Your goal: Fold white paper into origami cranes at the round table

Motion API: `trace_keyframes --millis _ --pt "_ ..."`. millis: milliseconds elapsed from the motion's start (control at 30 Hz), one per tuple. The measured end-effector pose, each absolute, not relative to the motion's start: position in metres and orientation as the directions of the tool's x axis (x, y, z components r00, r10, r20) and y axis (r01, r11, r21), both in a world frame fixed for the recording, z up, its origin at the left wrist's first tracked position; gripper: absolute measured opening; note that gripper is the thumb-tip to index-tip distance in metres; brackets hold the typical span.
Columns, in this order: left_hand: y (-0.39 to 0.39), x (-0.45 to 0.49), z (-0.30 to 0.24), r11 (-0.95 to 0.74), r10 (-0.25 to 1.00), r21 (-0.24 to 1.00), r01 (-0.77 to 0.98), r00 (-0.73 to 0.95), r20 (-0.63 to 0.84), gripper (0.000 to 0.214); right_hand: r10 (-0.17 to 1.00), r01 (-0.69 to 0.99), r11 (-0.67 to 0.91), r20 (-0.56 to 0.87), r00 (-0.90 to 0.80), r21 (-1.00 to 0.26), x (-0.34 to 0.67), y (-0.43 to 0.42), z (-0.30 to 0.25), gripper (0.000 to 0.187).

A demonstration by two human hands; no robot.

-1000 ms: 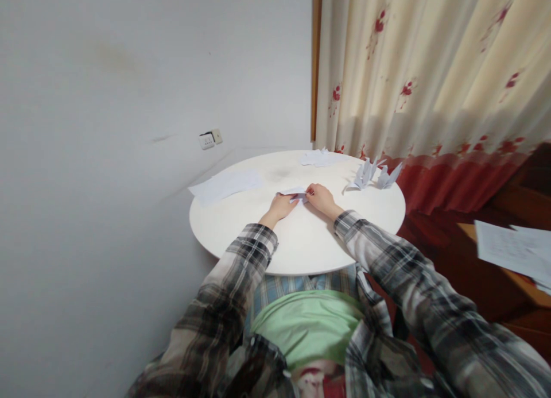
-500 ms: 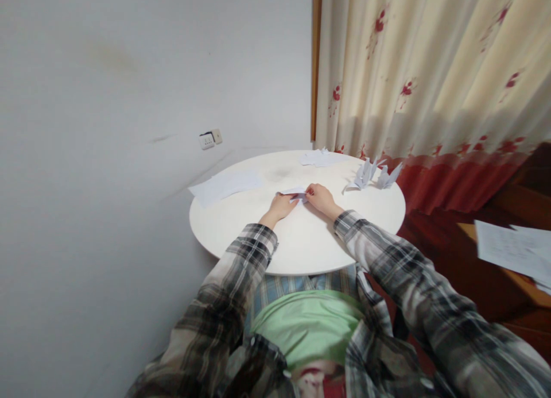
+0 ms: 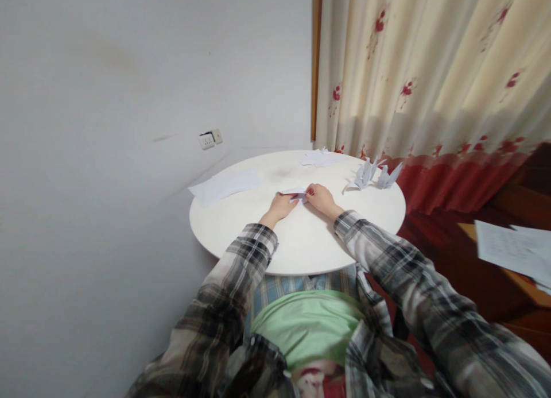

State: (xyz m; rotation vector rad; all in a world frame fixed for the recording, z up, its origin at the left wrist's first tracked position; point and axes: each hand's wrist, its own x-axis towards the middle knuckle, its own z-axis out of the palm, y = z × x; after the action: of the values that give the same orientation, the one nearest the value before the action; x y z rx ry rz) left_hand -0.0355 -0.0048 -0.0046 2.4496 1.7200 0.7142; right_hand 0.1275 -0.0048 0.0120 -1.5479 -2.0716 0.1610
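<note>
Between my two hands, low over the middle of the round white table (image 3: 301, 248), is a small folded piece of white paper (image 3: 295, 190). My left hand (image 3: 282, 205) grips its left side, with the thumb reaching in toward the centre. At the right end, the fingers of my right hand (image 3: 321, 199) are pinched on the paper's edge. The fingers partly cover the paper, so its exact folds cannot be made out.
White folded-paper cranes (image 3: 365, 173) stand at the table's right edge. Flat white sheets (image 3: 226, 185) lie at the left, and more paper (image 3: 318, 158) at the back. A wall with a socket (image 3: 206, 140) borders the left; a curtain (image 3: 430, 99) hangs behind. Papers (image 3: 512, 248) lie at far right.
</note>
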Motion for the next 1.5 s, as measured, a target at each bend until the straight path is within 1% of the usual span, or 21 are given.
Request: trace_keyframes --millis 267,500,767,933,1067,1233,1500 --pt "-0.005 -0.035 -0.003 -0.375 0.907 0.324 0.868 0.272 0.322 0.036 0.919 0.847 0.329 0.347 -0.186 -0.418 0.127 -0.007 0.013 0.022" --pt "-0.008 -0.034 -0.001 -0.340 0.924 0.333 0.879 0.245 0.295 0.035 0.914 0.849 0.339 0.355 -0.195 -0.406 0.127 -0.006 0.012 0.021" --pt "-0.002 -0.037 -0.007 -0.373 0.908 0.310 0.875 0.275 0.317 0.036 0.909 0.846 0.350 0.365 -0.203 -0.402 0.128 -0.005 0.010 0.022" --pt "-0.006 -0.036 -0.004 -0.386 0.905 0.335 0.860 0.281 0.320 0.039 0.907 0.846 0.355 0.365 -0.209 -0.398 0.129 -0.004 0.009 0.023" --pt "-0.012 -0.034 0.000 -0.373 0.918 0.365 0.853 0.281 0.280 0.041 0.908 0.849 0.356 0.361 -0.214 -0.391 0.129 -0.003 0.008 0.024" --pt "-0.016 -0.032 0.003 -0.408 0.903 0.361 0.838 0.315 0.291 0.041 0.903 0.845 0.367 0.365 -0.225 -0.388 0.130 -0.003 0.008 0.025" --pt "-0.019 -0.032 0.005 -0.334 0.932 0.358 0.872 0.248 0.266 0.040 0.908 0.843 0.361 0.356 -0.220 -0.399 0.127 -0.003 0.010 0.025"
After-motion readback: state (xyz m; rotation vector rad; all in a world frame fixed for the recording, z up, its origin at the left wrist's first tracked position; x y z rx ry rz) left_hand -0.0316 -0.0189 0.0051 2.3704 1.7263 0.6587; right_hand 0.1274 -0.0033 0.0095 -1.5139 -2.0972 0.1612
